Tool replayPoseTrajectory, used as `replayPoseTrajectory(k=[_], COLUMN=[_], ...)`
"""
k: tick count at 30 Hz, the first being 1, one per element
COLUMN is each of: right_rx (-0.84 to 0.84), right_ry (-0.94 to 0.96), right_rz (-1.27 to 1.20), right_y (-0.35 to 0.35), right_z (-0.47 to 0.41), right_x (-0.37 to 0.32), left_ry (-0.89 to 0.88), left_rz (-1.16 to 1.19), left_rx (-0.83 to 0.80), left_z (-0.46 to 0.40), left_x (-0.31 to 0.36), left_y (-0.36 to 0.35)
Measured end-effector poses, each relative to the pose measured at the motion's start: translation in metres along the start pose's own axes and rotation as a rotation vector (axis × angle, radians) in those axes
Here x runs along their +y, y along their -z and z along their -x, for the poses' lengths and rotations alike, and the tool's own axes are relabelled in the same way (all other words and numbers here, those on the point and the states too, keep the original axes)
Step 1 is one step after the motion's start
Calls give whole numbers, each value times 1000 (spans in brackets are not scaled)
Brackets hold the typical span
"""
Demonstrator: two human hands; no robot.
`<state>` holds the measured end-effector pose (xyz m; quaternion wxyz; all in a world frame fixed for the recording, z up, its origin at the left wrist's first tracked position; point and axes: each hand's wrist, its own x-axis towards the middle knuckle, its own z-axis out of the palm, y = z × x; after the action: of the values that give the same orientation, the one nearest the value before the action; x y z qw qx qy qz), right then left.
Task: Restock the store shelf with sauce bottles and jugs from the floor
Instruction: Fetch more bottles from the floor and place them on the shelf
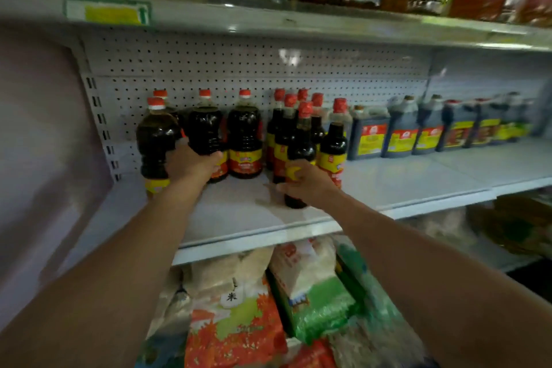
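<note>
The slim sauce bottle [299,155] stands on the middle shelf [418,176], at the front of its cluster, long axis vertical, red cap up; the right hand [310,184] wraps its lower body; the left hand [191,163] grips a wide bottle [156,140] at the shelf's left end, also upright; best to slide each back squarely, label outward, keeping bases flat so neighbours are not knocked.

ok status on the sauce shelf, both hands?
Left hand grips wide bottle at shelf's left end. Right hand holds slim bottle upright on shelf. Front of shelf free, nothing blocking.
</note>
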<state>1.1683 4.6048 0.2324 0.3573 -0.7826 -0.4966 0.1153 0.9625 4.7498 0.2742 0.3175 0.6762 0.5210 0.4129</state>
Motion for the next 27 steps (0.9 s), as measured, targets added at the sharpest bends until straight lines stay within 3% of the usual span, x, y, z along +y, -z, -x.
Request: replayPoseTrajectory(k=[8, 12, 20, 27], right_rx=[158, 193, 187, 159], right_ry=[-95, -191, -340, -436], right_rz=[248, 338, 368, 310], right_y=[165, 227, 297, 317], right_z=[151, 228, 347, 391], right_x=[102, 160, 272, 344], left_ry=[-228, -373, -391, -387], left_rz=[55, -55, -53, -142], left_rx=[-438, -583, -727, -845], left_z=[185, 278, 424, 476], left_x=[83, 118, 159, 156], left_y=[-118, -173, -268, -331])
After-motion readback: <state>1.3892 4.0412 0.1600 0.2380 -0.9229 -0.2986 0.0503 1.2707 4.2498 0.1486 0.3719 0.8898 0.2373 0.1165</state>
